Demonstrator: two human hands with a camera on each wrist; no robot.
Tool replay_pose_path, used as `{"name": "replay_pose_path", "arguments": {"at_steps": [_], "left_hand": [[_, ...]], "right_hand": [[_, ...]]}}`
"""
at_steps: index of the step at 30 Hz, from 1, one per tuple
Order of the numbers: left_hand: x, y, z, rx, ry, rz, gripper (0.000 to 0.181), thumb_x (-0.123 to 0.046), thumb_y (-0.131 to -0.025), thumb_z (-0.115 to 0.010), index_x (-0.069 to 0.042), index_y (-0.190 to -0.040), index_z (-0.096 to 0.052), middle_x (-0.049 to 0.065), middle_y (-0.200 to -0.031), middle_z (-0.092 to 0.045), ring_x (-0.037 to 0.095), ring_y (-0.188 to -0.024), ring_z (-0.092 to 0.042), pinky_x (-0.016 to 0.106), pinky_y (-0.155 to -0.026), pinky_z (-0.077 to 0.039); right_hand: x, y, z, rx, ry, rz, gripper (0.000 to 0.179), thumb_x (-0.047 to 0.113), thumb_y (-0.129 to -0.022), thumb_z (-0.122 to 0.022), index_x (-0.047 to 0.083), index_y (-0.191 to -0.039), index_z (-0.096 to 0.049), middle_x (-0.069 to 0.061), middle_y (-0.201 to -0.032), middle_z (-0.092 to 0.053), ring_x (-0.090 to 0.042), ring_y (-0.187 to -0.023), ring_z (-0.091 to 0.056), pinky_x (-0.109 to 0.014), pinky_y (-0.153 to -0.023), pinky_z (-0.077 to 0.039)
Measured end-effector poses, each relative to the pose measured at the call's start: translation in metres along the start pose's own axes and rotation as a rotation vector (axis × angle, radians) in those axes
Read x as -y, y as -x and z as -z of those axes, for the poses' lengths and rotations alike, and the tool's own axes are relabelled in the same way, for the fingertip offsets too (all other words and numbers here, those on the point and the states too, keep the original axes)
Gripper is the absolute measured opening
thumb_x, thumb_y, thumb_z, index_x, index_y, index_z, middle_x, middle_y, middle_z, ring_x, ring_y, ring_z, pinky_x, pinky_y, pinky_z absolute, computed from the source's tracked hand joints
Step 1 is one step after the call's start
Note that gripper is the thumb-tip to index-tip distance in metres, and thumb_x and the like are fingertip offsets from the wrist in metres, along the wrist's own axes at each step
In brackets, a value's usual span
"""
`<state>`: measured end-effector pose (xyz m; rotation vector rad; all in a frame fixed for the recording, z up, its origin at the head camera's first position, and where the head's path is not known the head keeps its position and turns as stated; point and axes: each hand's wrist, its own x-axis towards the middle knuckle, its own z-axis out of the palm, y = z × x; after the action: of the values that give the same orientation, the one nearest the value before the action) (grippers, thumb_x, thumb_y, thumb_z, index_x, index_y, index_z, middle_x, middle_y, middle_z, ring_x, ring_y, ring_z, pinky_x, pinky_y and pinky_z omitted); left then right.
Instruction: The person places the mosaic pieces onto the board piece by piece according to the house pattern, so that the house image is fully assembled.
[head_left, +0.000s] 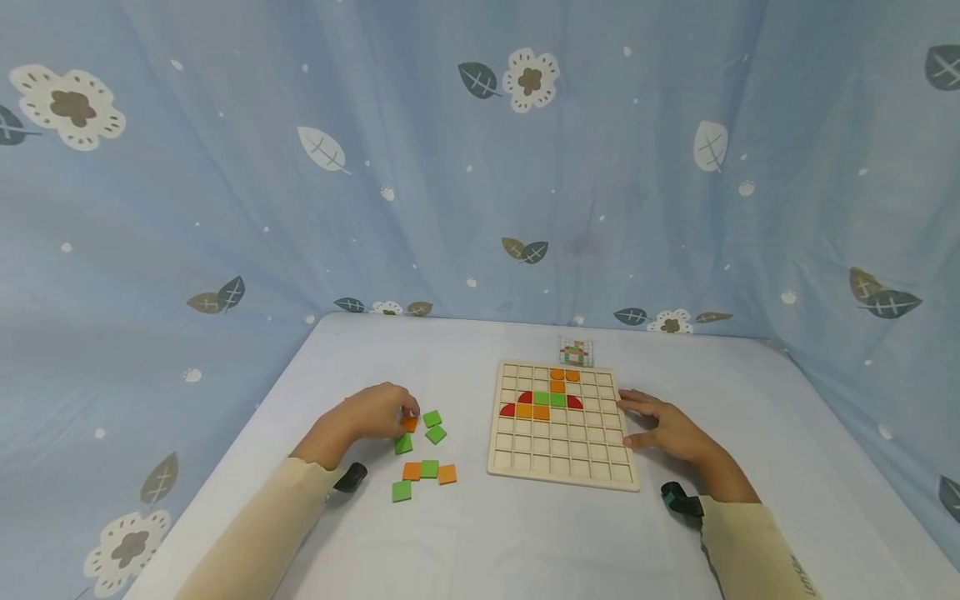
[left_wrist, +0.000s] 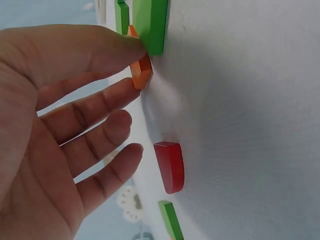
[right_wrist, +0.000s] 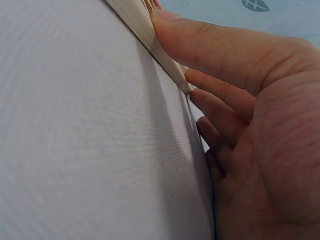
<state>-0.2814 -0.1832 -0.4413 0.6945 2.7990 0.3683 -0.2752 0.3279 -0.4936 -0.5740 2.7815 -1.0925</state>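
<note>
My left hand is over loose tiles left of the board, its thumb and finger pinching an orange square tile. Beside that tile lies a green square tile. Lower in the left wrist view, a red rounded piece lies under the hand, hidden from the head view. My right hand touches the right edge of the wooden grid board, thumb and fingertips against its rim. Red quarter-round pieces, green squares, orange squares and two orange discs sit in the board's cells.
A small picture card lies behind the board. Several green and orange tiles, among them a green one and an orange one, lie on the white table. A patterned blue cloth hangs behind the table.
</note>
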Motion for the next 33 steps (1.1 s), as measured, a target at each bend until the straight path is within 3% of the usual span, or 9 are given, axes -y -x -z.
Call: {"name": "replay_pose_path", "arguments": {"at_steps": [6, 13, 24, 28, 33], "left_hand": [[0.007, -0.004, -0.001, 0.009, 0.032, 0.008, 0.018, -0.012, -0.077, -0.077, -0.022, -0.092, -0.075, -0.013, -0.091, -0.064, 0.011, -0.086, -0.055, 0.034, -0.082, -0.048], [0.013, -0.008, -0.002, -0.004, 0.052, -0.042, 0.012, -0.016, -0.079, -0.080, -0.023, -0.086, -0.073, -0.013, -0.084, -0.062, 0.012, -0.078, -0.054, 0.034, -0.074, -0.049], [0.004, -0.013, 0.001, 0.019, 0.123, 0.060, 0.012, -0.021, -0.083, -0.078, -0.023, -0.094, -0.072, -0.006, -0.090, -0.061, 0.016, -0.054, -0.055, 0.032, -0.045, -0.048], [-0.002, -0.019, 0.005, 0.032, 0.079, 0.060, 0.014, -0.024, -0.084, -0.077, -0.023, -0.097, -0.073, -0.008, -0.092, -0.061, 0.014, -0.066, -0.056, 0.030, -0.052, -0.050], [-0.009, -0.028, 0.010, 0.026, 0.007, -0.002, 0.012, -0.025, -0.084, -0.076, -0.023, -0.096, -0.074, -0.011, -0.090, -0.062, 0.012, -0.079, -0.054, 0.032, -0.073, -0.049]], "right_hand": [[-0.001, 0.000, 0.000, 0.001, -0.002, -0.003, 0.076, 0.034, -0.074, -0.084, 0.000, -0.136, -0.054, -0.022, -0.150, -0.036, -0.048, -0.138, -0.023, -0.067, -0.104, -0.020], [-0.002, -0.001, -0.001, -0.001, -0.014, -0.008, 0.076, 0.033, -0.074, -0.084, 0.000, -0.136, -0.055, -0.022, -0.150, -0.035, -0.048, -0.138, -0.022, -0.068, -0.104, -0.020], [-0.003, 0.001, -0.001, -0.008, -0.009, 0.004, 0.075, 0.031, -0.073, -0.084, 0.000, -0.135, -0.055, -0.022, -0.150, -0.036, -0.048, -0.138, -0.023, -0.067, -0.104, -0.020], [-0.003, 0.000, -0.001, -0.007, -0.008, 0.009, 0.075, 0.031, -0.074, -0.084, 0.000, -0.136, -0.055, -0.021, -0.150, -0.036, -0.047, -0.138, -0.023, -0.067, -0.104, -0.020], [-0.002, 0.000, -0.002, -0.003, -0.013, -0.021, 0.078, 0.035, -0.073, -0.084, 0.001, -0.136, -0.055, -0.020, -0.151, -0.035, -0.047, -0.139, -0.022, -0.067, -0.105, -0.019]]}}
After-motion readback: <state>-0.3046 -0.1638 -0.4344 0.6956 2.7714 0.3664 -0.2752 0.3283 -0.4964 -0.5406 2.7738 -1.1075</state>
